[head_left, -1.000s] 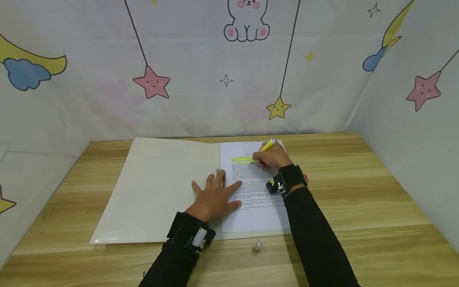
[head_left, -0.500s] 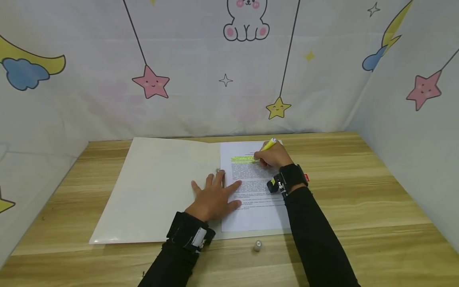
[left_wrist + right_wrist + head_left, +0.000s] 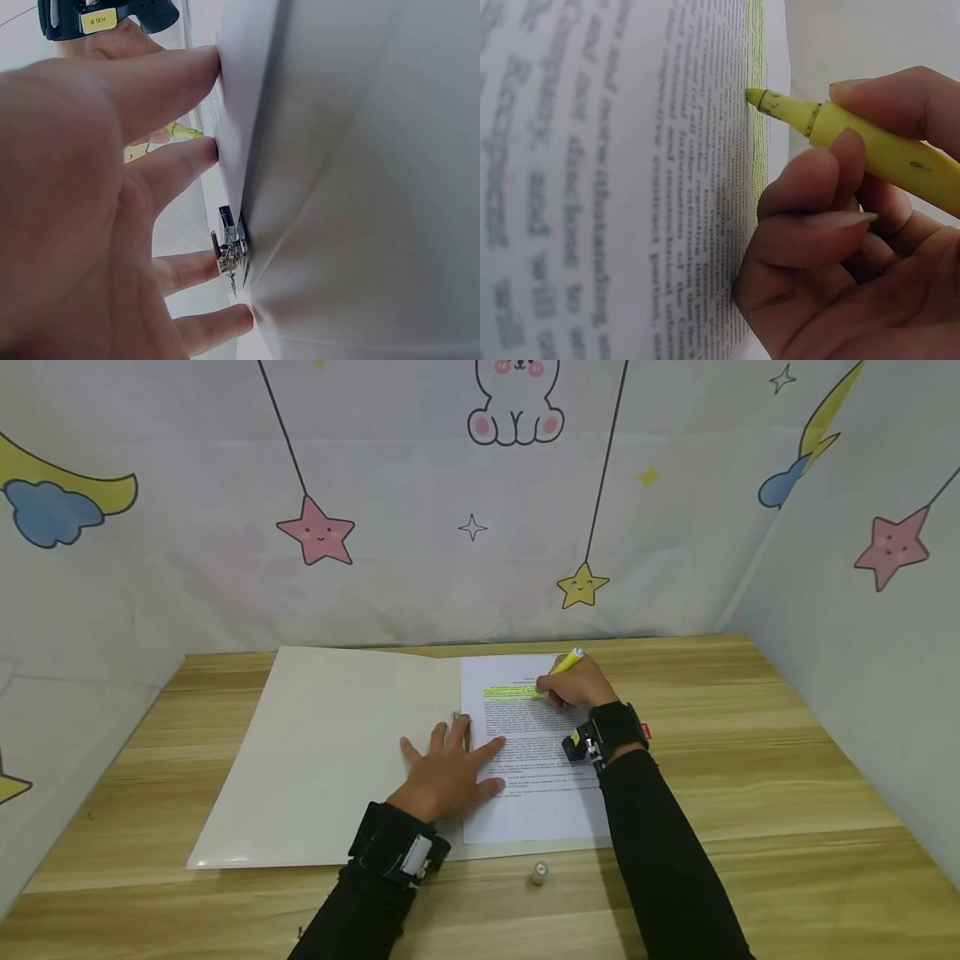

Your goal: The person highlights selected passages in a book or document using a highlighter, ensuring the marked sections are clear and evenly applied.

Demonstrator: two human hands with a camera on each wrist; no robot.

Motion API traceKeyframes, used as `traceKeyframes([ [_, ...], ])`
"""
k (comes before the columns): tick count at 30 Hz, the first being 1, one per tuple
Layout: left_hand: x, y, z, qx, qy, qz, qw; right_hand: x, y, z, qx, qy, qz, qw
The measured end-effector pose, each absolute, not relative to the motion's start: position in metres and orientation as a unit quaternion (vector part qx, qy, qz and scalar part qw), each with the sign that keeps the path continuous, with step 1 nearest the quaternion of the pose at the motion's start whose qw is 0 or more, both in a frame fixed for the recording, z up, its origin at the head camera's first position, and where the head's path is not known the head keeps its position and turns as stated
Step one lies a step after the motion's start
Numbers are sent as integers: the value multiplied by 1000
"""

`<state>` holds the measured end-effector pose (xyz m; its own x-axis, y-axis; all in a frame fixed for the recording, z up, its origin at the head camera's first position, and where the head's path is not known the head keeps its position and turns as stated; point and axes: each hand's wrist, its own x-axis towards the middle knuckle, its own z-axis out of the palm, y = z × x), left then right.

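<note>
My right hand (image 3: 579, 683) pinches a yellow highlighter (image 3: 885, 146), its tip on a line of small print near the top of the printed sheet (image 3: 536, 814). Yellow bands (image 3: 510, 693) cover several lines there. The sheet lies in the right half of an open white folder (image 3: 315, 760). With fingers spread, my left hand (image 3: 442, 777) rests across the fold, thumb and forefinger on the sheet's left margin. Beside its fingertips sits a metal clip (image 3: 231, 251) at the sheet's edge.
A small grey cap (image 3: 539, 873) stands on the wooden table (image 3: 750, 760) just in front of the folder. White cloth walls (image 3: 412, 485) printed with stars and a bear enclose the table at the back and sides.
The right hand has slid slightly to the right with the highlighter, and the yellow band under its tip has grown longer. The left hand has stayed put.
</note>
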<state>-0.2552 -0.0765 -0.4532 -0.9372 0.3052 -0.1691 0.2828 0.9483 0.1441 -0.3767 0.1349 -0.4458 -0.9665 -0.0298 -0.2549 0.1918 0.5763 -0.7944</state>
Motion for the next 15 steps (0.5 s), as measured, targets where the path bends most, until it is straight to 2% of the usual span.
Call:
traceKeyframes([
  [15,-255,-76,-451,151,982,61,96,-378,140,-446,33,889,-441,117],
])
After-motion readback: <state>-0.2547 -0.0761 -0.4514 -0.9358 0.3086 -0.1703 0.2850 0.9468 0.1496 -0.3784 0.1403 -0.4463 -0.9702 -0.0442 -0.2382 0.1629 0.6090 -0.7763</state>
